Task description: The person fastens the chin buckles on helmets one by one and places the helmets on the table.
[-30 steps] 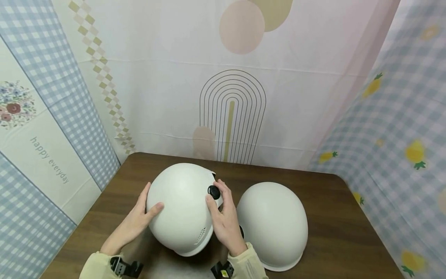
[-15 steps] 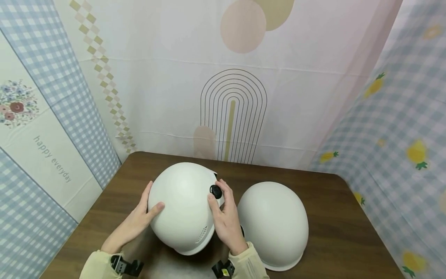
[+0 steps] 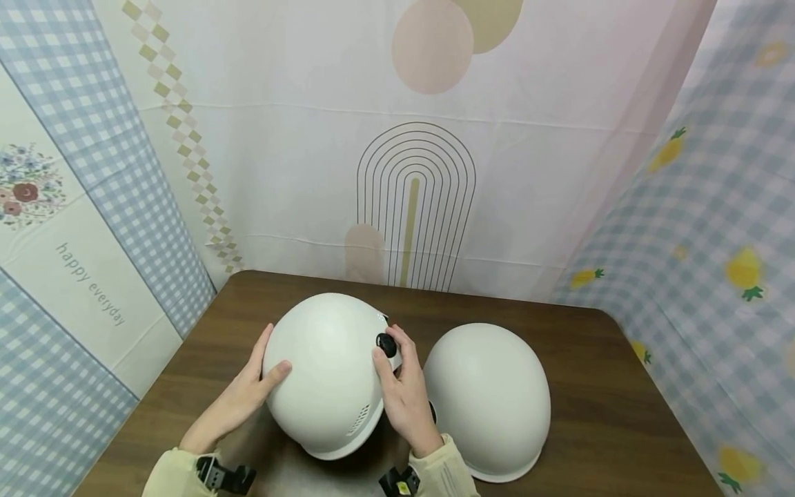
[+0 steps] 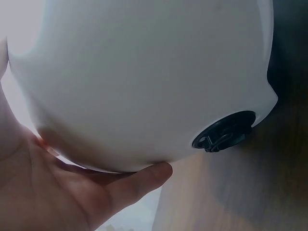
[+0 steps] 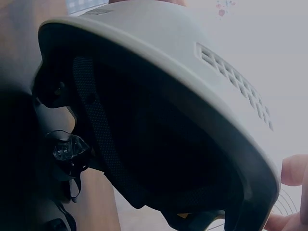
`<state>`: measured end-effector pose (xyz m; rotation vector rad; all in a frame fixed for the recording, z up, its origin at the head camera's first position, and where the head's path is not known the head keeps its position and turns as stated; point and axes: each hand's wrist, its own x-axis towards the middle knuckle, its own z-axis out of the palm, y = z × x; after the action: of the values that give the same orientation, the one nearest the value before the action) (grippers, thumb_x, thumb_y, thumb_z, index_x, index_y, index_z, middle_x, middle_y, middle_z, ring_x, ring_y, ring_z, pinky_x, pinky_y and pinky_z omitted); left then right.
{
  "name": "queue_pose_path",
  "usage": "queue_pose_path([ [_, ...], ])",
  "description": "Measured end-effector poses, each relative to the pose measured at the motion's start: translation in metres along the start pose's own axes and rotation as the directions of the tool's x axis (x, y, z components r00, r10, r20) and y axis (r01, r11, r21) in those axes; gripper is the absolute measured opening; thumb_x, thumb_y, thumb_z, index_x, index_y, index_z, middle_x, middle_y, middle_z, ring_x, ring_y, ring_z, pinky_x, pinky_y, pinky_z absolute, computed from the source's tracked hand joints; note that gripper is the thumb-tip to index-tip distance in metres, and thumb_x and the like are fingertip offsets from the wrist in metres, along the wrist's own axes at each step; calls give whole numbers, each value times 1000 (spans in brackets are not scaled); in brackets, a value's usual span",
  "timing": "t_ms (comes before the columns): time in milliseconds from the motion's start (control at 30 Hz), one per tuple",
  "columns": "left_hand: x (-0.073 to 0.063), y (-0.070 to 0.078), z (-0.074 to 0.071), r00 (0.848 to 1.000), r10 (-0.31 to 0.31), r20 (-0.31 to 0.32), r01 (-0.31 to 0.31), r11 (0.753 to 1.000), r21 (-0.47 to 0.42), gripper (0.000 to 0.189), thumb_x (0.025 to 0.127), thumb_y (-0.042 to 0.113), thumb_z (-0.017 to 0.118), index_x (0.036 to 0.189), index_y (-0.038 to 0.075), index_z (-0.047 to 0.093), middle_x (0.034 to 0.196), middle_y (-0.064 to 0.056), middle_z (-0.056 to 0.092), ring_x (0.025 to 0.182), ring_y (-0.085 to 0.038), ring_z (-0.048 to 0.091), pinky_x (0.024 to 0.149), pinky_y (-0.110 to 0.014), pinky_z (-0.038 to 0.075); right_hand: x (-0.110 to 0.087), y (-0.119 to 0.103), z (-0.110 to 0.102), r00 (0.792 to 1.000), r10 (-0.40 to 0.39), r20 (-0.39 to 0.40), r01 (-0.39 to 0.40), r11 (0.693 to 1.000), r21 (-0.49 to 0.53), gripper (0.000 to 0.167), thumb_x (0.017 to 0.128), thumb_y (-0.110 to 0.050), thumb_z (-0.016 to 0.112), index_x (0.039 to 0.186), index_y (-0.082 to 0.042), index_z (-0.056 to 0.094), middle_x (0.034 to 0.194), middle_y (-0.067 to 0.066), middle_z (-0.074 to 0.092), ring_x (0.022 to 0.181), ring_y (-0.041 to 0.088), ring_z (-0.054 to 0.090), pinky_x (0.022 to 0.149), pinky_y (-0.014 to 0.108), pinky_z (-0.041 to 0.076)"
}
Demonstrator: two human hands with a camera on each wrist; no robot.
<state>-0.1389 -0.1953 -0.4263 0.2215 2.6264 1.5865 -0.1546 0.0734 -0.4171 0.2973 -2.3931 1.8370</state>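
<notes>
Both hands hold a glossy white helmet (image 3: 326, 366), tilted, over the left part of the table. My left hand (image 3: 239, 393) cups its left side, thumb on the shell and fingers against the far side. The right hand (image 3: 400, 397) grips the right rim beside a round black fitting (image 3: 386, 344), with the thumb on the near side. A row of vent slots (image 5: 236, 79) runs above the rim in the right wrist view. That view also shows the dark inside with a woven strap (image 5: 94, 110). Another black fitting (image 4: 226, 132) sits low on the shell in the left wrist view.
A second white helmet (image 3: 487, 400) stands dome up on the brown wooden table (image 3: 596, 414), close to my right hand. Black straps with a clear-wrapped piece (image 5: 70, 149) hang below the held helmet. A printed curtain (image 3: 298, 172) closes off the back.
The held helmet has shifted very slightly right and tilted a little, its black fitting moving right and down. Both hands keep their hold; the second helmet stays put.
</notes>
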Motion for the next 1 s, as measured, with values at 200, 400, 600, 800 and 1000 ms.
queue_pose_path([
  [200,0,-2,1,1000,9,0,-9,1000,-20,81,103,33,47,156,21,-13,158,-26,-2,140,-52,13,100,-71,26,0,-2,0,1000,27,2,-27,1000,0,48,101,-37,51,143,-16,43,155,3,30,143,26,25,109,55,27],
  [400,1,-4,1,1000,11,1,-11,1000,-20,80,103,33,46,156,21,-13,158,-26,-2,141,-51,11,101,-70,24,1,-3,1,998,58,7,-58,998,19,46,102,-25,52,144,-8,42,155,9,29,143,31,24,109,57,27],
  [600,1,-2,1,1000,7,6,-6,1000,-20,80,103,33,47,155,22,-13,158,-26,-2,140,-51,13,100,-70,26,-1,0,0,999,41,4,-41,999,2,48,101,-38,51,144,-17,42,154,2,30,142,26,26,108,54,30],
  [800,3,-1,2,1000,-5,11,5,1000,-17,81,103,34,47,155,22,-14,158,-26,-2,140,-51,14,101,-69,26,-1,4,-3,999,35,2,-35,999,15,50,100,-43,51,142,-18,44,153,5,33,141,25,30,106,53,33],
  [1000,3,-3,5,1000,-17,10,18,1000,-25,81,103,35,47,155,23,-14,158,-25,-2,140,-51,15,100,-70,26,-2,5,-5,998,61,7,-61,998,-3,49,101,-40,51,142,-14,43,151,12,35,139,27,32,106,53,33],
])
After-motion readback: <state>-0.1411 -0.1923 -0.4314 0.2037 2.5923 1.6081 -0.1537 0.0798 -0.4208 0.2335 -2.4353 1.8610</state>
